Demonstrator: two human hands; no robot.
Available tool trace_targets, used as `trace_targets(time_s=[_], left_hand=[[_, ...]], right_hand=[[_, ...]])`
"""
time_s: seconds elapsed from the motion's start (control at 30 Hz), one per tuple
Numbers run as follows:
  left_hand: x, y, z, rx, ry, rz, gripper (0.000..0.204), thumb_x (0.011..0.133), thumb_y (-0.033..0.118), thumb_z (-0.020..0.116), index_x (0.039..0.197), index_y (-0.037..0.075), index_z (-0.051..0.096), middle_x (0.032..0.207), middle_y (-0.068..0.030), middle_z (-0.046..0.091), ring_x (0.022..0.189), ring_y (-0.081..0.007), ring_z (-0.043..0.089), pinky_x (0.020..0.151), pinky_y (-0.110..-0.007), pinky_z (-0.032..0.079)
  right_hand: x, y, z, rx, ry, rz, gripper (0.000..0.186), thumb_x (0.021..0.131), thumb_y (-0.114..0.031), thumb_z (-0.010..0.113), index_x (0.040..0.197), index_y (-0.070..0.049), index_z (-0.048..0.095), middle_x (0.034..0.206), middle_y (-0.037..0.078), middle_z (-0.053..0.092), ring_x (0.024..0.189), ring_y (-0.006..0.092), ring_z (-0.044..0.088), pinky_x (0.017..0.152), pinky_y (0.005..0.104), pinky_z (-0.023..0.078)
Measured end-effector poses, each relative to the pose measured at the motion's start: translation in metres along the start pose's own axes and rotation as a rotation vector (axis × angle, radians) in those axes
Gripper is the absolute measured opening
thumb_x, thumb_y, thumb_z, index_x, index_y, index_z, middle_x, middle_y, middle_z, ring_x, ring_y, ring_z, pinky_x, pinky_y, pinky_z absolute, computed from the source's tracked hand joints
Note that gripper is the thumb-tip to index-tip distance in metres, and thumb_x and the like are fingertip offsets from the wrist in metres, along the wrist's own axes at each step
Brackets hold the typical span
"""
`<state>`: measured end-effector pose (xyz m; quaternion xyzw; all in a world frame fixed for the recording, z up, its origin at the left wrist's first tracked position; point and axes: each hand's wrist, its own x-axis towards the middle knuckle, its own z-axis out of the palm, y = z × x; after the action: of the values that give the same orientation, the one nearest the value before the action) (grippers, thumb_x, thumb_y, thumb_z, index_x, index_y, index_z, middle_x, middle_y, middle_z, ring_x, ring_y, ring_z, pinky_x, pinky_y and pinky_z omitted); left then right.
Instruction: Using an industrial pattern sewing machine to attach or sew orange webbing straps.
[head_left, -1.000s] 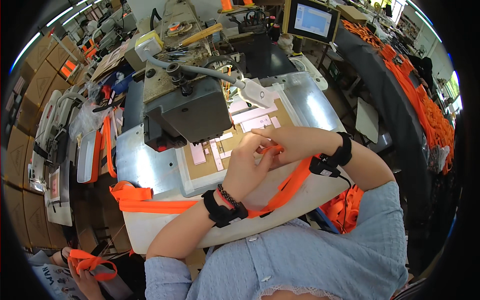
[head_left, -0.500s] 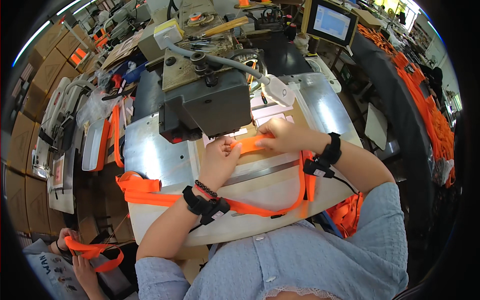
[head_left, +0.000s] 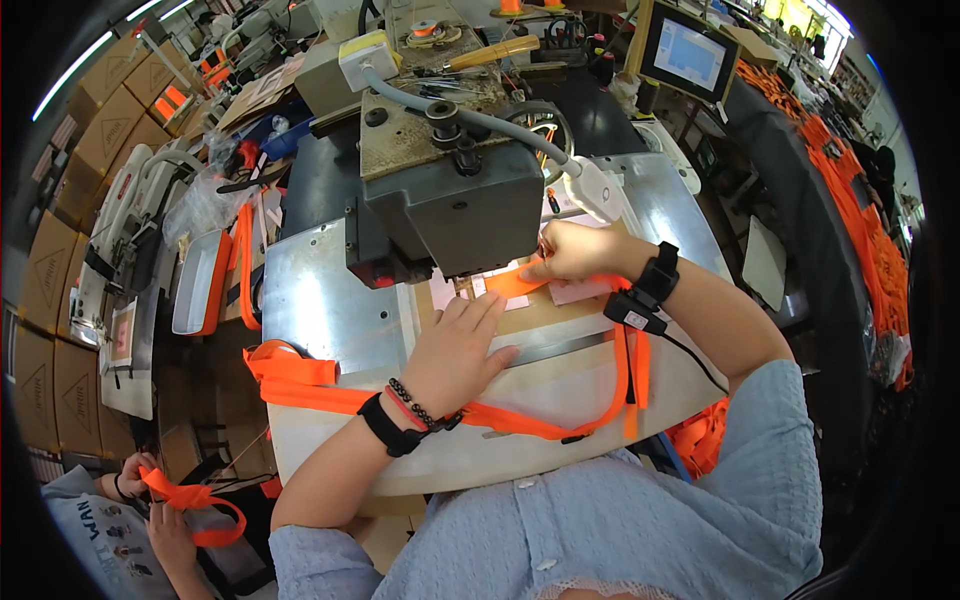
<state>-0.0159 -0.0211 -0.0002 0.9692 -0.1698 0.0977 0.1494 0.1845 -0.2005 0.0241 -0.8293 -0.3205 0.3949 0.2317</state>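
An orange webbing strap (head_left: 510, 284) lies over the pale template plate (head_left: 440, 293) below the dark sewing machine head (head_left: 450, 215). My right hand (head_left: 580, 252) is closed on the strap's right part, thumb and fingers pinched together. My left hand (head_left: 455, 350) lies flat with its fingers stretched out, fingertips by the strap's left end; whether they press on it I cannot tell. The machine head stands just beyond both hands. A longer orange strap (head_left: 525, 422) runs along the near side of the table, under my left wrist, and turns up toward my right wrist.
A white lamp (head_left: 592, 190) on a grey flexible arm hangs close above my right hand. A screen (head_left: 688, 55) stands at the back right. An orange-and-white tray (head_left: 203, 283) is at the left. At the lower left, another person's hands (head_left: 170, 525) hold orange strap.
My left hand has let go of the strap and flattened, drawing back toward me. My right hand has moved slightly away from me, and the strap now lies lower on the plate. The view shifted slightly.
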Motion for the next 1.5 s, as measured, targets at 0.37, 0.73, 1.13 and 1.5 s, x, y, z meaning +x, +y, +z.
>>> trace_targets(time_s=[0.37, 0.73, 1.13, 1.5], left_hand=[[0.001, -0.001, 0.006, 0.073, -0.079, -0.019, 0.074, 0.091, 0.047, 0.067, 0.142, -0.004, 0.048, 0.145, -0.0144, 0.052, 0.117, -0.0302, 0.054, 0.101, -0.042, 0.043], [0.002, 0.002, 0.005, 0.153, -0.084, -0.011, 0.079, 0.092, 0.052, 0.063, 0.145, -0.004, 0.045, 0.151, -0.0146, 0.048, 0.125, -0.029, 0.051, 0.101, -0.04, 0.041], [0.005, 0.002, 0.011, 0.19, -0.063, -0.011, 0.084, 0.091, 0.058, 0.061, 0.145, -0.004, 0.045, 0.15, -0.0154, 0.048, 0.123, -0.0281, 0.051, 0.096, -0.04, 0.041], [0.005, 0.0, 0.013, 0.218, -0.065, -0.029, 0.085, 0.09, 0.06, 0.061, 0.143, -0.004, 0.046, 0.148, -0.0155, 0.049, 0.126, -0.0292, 0.051, 0.098, -0.041, 0.041]], right_hand=[[-0.012, -0.003, -0.002, -0.039, 0.0, -0.187, 0.041, 0.093, -0.041, 0.071, 0.088, 0.0, 0.069, 0.068, 0.005, 0.065, 0.06, 0.0135, 0.061, 0.057, 0.0316, 0.048], [-0.02, -0.006, -0.001, -0.089, 0.071, -0.19, 0.05, 0.091, -0.046, 0.071, 0.087, 0.004, 0.069, 0.065, 0.009, 0.061, 0.058, 0.0153, 0.058, 0.054, 0.0334, 0.045], [-0.002, 0.003, 0.005, -0.162, 0.09, -0.084, 0.043, 0.093, -0.039, 0.07, 0.118, -0.005, 0.062, 0.084, 0.005, 0.068, 0.069, 0.0151, 0.063, 0.062, 0.0321, 0.049], [0.014, 0.015, 0.015, -0.131, 0.142, -0.218, 0.029, 0.089, -0.031, 0.072, 0.085, -0.004, 0.063, 0.066, 0.007, 0.061, 0.061, 0.0169, 0.058, 0.06, 0.0351, 0.046]])
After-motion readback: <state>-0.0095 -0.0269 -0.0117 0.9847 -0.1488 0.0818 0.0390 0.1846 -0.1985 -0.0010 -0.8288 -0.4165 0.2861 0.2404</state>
